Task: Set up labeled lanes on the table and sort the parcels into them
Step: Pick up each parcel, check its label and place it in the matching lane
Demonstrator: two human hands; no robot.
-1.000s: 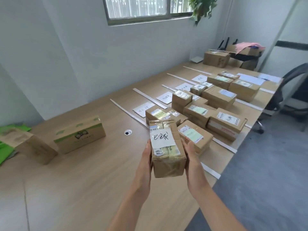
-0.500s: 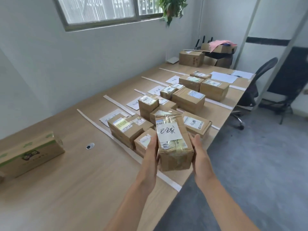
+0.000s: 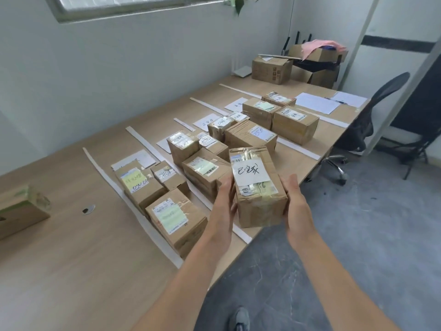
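I hold a taped brown parcel (image 3: 257, 187) with a handwritten white label between both hands, above the table's front edge. My left hand (image 3: 223, 204) grips its left side and my right hand (image 3: 294, 201) grips its right side. White strips (image 3: 133, 211) divide the wooden table (image 3: 71, 259) into lanes, each headed by a paper label (image 3: 207, 121). Several labelled parcels lie in the lanes, among them a near one (image 3: 175, 216), a middle one (image 3: 250, 137) and a far one (image 3: 294, 124).
A green-printed carton (image 3: 19, 211) lies at the left edge. Larger cartons (image 3: 272, 69) stand at the table's far corner, with loose sheets (image 3: 317, 102) near them. An office chair (image 3: 372, 120) stands on the grey floor to the right. My shoe (image 3: 239, 318) shows below.
I have moved right along the table, carrying the parcel with me. It now hangs in front of the middle lanes instead of the first one. Both hands keep their hold.
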